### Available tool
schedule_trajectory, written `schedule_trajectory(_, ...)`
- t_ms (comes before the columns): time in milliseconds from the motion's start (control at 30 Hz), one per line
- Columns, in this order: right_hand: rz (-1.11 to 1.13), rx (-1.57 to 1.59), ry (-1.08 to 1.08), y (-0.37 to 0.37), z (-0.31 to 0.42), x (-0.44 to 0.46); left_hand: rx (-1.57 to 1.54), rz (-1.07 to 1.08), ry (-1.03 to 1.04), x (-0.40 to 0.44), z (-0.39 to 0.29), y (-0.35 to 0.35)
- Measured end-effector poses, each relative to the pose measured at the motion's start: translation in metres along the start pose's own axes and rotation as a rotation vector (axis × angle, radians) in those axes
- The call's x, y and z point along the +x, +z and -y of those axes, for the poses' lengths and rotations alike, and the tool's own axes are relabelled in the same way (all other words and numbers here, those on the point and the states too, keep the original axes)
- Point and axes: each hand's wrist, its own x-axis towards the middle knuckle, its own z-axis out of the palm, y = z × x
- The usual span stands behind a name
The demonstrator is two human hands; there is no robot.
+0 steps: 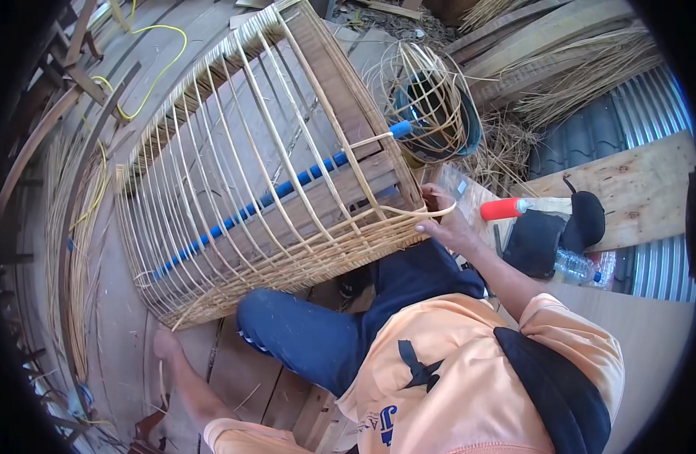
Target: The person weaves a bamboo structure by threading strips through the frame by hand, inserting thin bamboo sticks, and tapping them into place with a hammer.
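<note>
A large rattan frame (317, 261), with upright canes, a woven lower band and a wooden end panel (321, 57), lies tilted across my lap. A blue rod (285, 188) runs lengthwise through it. At its near right corner, my right hand (448, 221) has its fingers curled round a pale rattan strand (401, 212) that bends in a loop there. My left hand (166, 344) is closed by the lower left corner, on a rattan strand (162, 374) whose end hangs below it. The fingers of my left hand are mostly hidden.
A round open cane basket (431, 98) stands beyond the panel. An orange-red bottle (501, 209), a black cap (588, 219) and a clear plastic bottle (575, 265) lie to the right. Long cane bundles (79, 303) and a yellow cord (183, 45) are on the left.
</note>
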Motion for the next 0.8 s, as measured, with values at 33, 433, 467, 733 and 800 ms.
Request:
schedule_trajectory(33,0.022,0.004,0.035,0.002,-0.001,-0.001,0.009,0.010,0.012,0.002,0.006,0.015)
schedule_trajectory(433,-0.015,0.350,0.025,0.013,-0.023,-0.006,-0.502,-0.378,0.379,-0.145,-0.150,-0.070)
schedule_trajectory(467,-0.002,0.386,0.034,0.008,-0.016,-0.007,-0.559,-0.348,0.430,-0.148,-0.157,-0.065)
schedule_trajectory(733,-0.169,0.189,0.202,0.023,0.026,0.002,-0.575,-0.210,0.311,-0.143,-0.154,-0.063)
schedule_trajectory(800,-0.112,0.169,0.136,0.021,0.030,-0.002,-0.539,-0.170,0.252,-0.140,-0.157,-0.064)
